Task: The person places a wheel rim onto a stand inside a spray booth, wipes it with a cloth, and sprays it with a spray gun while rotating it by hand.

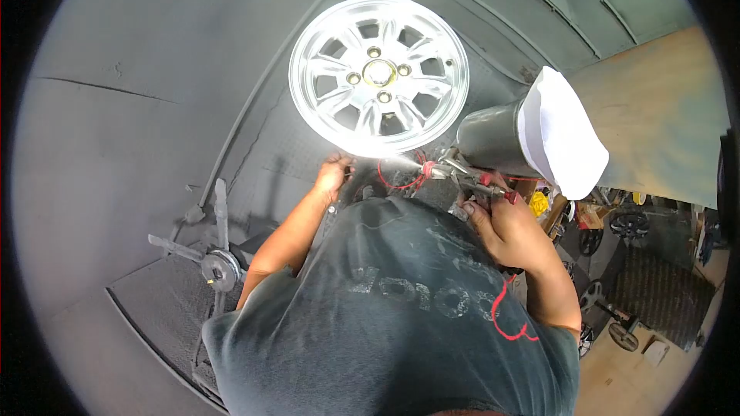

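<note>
A shiny silver wheel rim (370,125) faces up, with a round hub and several bolt holes. My right hand (499,219) is wrapped round a spray gun (455,172) with red parts, its nozzle pointing left towards the rim's lower edge. A pale mist spreads from the nozzle. Just below the rim's lower left edge is my left hand (334,176), its fingers curled; what they hold, if anything, is too small to make out. A red hose (395,185) loops between my hands.
A dark cylinder (493,137) with a white cover (559,135) stands right of the rim. At lower left is a metal stand with arms (220,268). Grey walls surround the rim. Tools, a yellow item (539,202) and wheels lie at the right.
</note>
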`<state>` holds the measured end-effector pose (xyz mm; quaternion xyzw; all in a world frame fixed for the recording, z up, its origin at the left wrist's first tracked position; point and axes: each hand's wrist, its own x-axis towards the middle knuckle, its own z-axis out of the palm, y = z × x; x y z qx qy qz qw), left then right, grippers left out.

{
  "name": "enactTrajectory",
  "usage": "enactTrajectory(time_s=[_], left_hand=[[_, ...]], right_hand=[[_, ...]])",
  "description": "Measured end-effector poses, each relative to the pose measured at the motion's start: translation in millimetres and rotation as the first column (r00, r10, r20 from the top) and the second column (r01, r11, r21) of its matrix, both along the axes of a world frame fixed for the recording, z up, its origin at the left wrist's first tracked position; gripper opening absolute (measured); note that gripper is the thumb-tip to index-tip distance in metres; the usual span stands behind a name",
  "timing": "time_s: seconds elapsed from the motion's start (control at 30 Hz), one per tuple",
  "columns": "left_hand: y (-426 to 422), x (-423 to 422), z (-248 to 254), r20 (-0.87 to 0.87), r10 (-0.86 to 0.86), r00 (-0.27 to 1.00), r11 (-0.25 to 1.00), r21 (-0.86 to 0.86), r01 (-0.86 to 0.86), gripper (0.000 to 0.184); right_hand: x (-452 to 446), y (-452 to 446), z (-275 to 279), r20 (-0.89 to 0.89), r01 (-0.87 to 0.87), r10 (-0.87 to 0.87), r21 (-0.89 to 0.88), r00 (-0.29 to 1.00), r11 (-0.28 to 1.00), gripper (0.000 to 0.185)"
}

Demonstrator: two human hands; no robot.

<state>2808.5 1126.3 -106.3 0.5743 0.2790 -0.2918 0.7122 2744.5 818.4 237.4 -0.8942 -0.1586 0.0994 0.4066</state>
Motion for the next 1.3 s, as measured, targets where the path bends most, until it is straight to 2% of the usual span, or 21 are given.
enactTrajectory(time_s=[0.13,0.17,0.23,0.3,0.33,0.37,0.4,0.43,0.5,0.53,0.67,0.77,0.83,0.9,0.97,1.0,1.07,1.17,1.2,1.27,1.3], left_hand=[[-20,-22,7,-0.042,-0.091,0.995,0.996,-0.021,0.09,0.01],[-25,-27,10,-0.048,-0.163,0.985,0.986,-0.03,0.162,0.015],[-30,-40,0,-0.052,-0.228,0.972,0.973,-0.039,0.226,0.021],[-31,-47,-17,0.162,-0.38,0.911,0.924,0.02,0.382,0.027],[-29,-48,-13,0.128,-0.463,0.877,0.886,0.061,0.459,0.03],[-29,-48,-10,0.129,-0.457,0.88,0.889,0.067,0.452,0.03],[-29,-47,-8,0.116,-0.428,0.896,0.904,0.047,0.425,0.03],[-26,-47,-6,0.106,-0.401,0.91,0.916,0.026,0.4,0.03],[-21,-42,-15,0.104,-0.408,0.907,0.913,0.057,0.405,0.03],[-20,-38,-15,0.102,-0.417,0.903,0.908,0.086,0.41,0.03],[-9,-21,-4,0.059,-0.381,0.923,0.922,0.094,0.375,0.026],[6,-10,-17,0.049,-0.369,0.928,0.926,0.099,0.363,0.023],[15,0,-20,0.098,-0.328,0.94,0.943,0.091,0.319,0.021],[24,16,-11,0.105,-0.31,0.945,0.948,0.107,0.299,0.022],[31,35,2,0.083,-0.042,0.996,0.995,0.092,0.034,0.027],[36,46,3,0.083,-0.044,0.996,0.995,0.089,0.037,0.027],[47,69,2,0.155,0.17,0.973,0.978,0.098,-0.186,0.035],[51,99,14,0.29,0.193,0.937,0.979,0.004,-0.203,0.04],[53,105,27,0.292,0.095,0.952,0.995,0.004,-0.1,0.04],[41,103,34,0.339,0.12,0.933,0.992,0.003,-0.129,0.039],[35,101,37,0.389,0.146,0.91,0.987,0.005,-0.161,0.038]], right_hand=[[0,-20,-19,0.187,0.046,0.01,-0.29,0.982,0.956,0.015],[2,-22,-17,0.188,0.037,0.019,-0.289,0.982,0.957,0.015],[3,-34,-16,0.126,0.223,-0.192,-0.328,0.973,0.918,0.015],[2,-40,-22,0.224,0.215,-0.142,-0.346,0.964,0.913,0.015],[5,-37,-14,0.032,0.25,-0.249,-0.244,0.968,0.937,0.015],[7,-34,-6,-0.172,0.302,-0.326,-0.149,0.93,0.941,0.014],[8,-30,-3,0.076,0.193,-0.181,-0.219,0.981,0.956,0.016],[9,-23,-3,0.081,0.193,-0.179,-0.217,0.98,0.957,0.016],[16,-11,-3,-0.116,0.156,-0.175,-0.154,0.978,0.976,0.019],[21,-5,-4,-0.111,0.162,-0.18,-0.154,0.977,0.975,0.019],[56,22,-8,0.241,0.002,0.021,-0.095,0.97,0.995,0.018],[78,41,-12,0.095,0.003,-0.003,-0.004,0.995,1.0,0.02],[92,52,-21,0.226,0.171,-0.171,0.02,0.959,0.985,0.02],[101,55,-19,0.294,0.211,-0.223,0.071,0.93,0.975,0.022],[107,46,-27,0.367,0.277,-0.269,0.03,0.891,0.96,0.022],[110,37,-33,0.474,0.279,-0.221,-0.055,0.852,0.959,0.02],[107,33,-25,0.421,0.342,-0.312,0.004,0.852,0.94,0.02],[99,23,-28,0.331,0.478,-0.455,0.011,0.827,0.878,0.02],[97,19,-34,0.358,0.505,-0.467,-0.015,0.809,0.863,0.02],[93,21,-37,0.384,0.539,-0.485,-0.04,0.786,0.841,0.02],[91,26,-35,0.301,0.544,-0.497,-0.093,0.814,0.834,0.017]])
